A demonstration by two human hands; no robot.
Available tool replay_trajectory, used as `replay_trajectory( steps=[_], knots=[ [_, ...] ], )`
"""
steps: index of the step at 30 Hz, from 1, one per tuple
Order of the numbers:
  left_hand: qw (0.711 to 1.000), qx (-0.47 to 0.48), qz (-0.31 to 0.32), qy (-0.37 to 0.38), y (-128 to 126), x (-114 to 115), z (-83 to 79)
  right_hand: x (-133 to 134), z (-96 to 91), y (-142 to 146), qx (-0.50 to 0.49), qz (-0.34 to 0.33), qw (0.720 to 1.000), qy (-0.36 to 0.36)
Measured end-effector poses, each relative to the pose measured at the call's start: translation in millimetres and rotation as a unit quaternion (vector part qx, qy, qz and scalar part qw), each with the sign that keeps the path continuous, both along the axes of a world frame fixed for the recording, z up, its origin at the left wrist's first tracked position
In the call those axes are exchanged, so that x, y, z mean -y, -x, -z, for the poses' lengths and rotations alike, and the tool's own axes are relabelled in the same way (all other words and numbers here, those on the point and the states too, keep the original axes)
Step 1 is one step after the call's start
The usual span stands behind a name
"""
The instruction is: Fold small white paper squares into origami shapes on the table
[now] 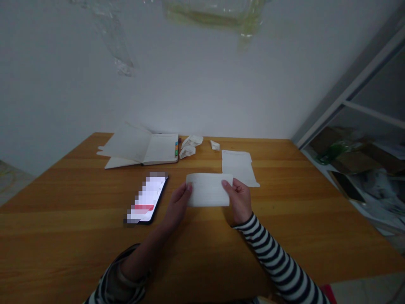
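Observation:
A white sheet of paper (209, 191), seemingly folded, is held up above the wooden table between my two hands. My left hand (179, 202) pinches its left edge, thumb on the near face. On the right edge, my right hand (239, 198) grips it the same way, with the fingers behind. Just beyond my right hand lies a loose torn page (238, 165) with ragged edges. To the left of my left hand rests a phone (148, 198), its screen lit and partly blurred out.
An open notebook (163, 147) with coloured tabs lies at the back left of the table (79, 236). Crumpled paper pieces (189, 151) and a small scrap (215, 145) sit near the wall. Shelves holding boxes (379, 158) stand at the right.

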State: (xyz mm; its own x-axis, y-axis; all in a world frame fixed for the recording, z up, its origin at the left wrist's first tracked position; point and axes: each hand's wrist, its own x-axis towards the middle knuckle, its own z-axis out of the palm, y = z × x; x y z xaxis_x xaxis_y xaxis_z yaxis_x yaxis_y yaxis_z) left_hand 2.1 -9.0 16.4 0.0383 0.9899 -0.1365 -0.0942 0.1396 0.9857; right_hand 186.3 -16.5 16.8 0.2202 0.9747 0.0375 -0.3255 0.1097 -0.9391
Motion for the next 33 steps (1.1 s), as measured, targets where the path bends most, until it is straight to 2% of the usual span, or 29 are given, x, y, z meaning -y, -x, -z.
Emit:
replay_trajectory(
  steps=[4, 11, 14, 16, 18, 21, 24, 26, 29, 31, 33],
  knots=[
    [1.0, 0.001, 0.014, 0.021, 0.1, -0.6, -0.1, 0.9, -0.7, 0.1, -0.004, -0.003, 1.0, -0.001],
    [0.999, 0.006, 0.036, 0.008, 1.7, -2.6, 5.1, 0.2, 0.1, 0.0, -0.004, -0.005, 1.0, 0.007],
    [0.998, -0.02, 0.059, 0.01, 4.4, -4.2, 1.4, -5.3, 0.6, -10.9, 0.029, -0.041, 0.999, 0.009],
    [0.994, -0.038, 0.103, 0.014, 6.3, -5.0, -2.1, -10.0, 0.0, -21.9, 0.072, -0.093, 0.993, 0.005],
    [0.984, -0.048, 0.168, 0.02, 7.5, -4.8, -3.9, -13.3, -0.9, -31.5, 0.131, -0.161, 0.978, -0.001],
    [0.965, -0.06, 0.256, 0.024, 8.0, -2.4, -1.4, -13.3, -0.8, -35.9, 0.237, -0.253, 0.938, -0.004],
    [0.955, -0.073, 0.288, 0.017, 8.2, 0.6, 4.4, -10.3, 2.0, -28.9, 0.334, -0.309, 0.89, -0.023],
    [0.954, -0.083, 0.286, 0.026, 8.7, 1.6, 7.6, -9.1, 4.0, -22.8, 0.394, -0.299, 0.868, -0.043],
    [0.954, -0.085, 0.283, 0.045, 9.6, -0.2, 10.4, -9.4, 4.5, -17.6, 0.455, -0.254, 0.851, -0.065],
    [0.959, -0.074, 0.272, 0.039, 9.9, -3.9, 11.1, -10.7, 3.5, -17.6, 0.473, -0.227, 0.849, -0.07],
    [0.97, -0.063, 0.232, 0.029, 10.7, -9.3, 10.8, -12.5, 3.1, -19.7, 0.475, -0.188, 0.857, -0.066]
  ],
)
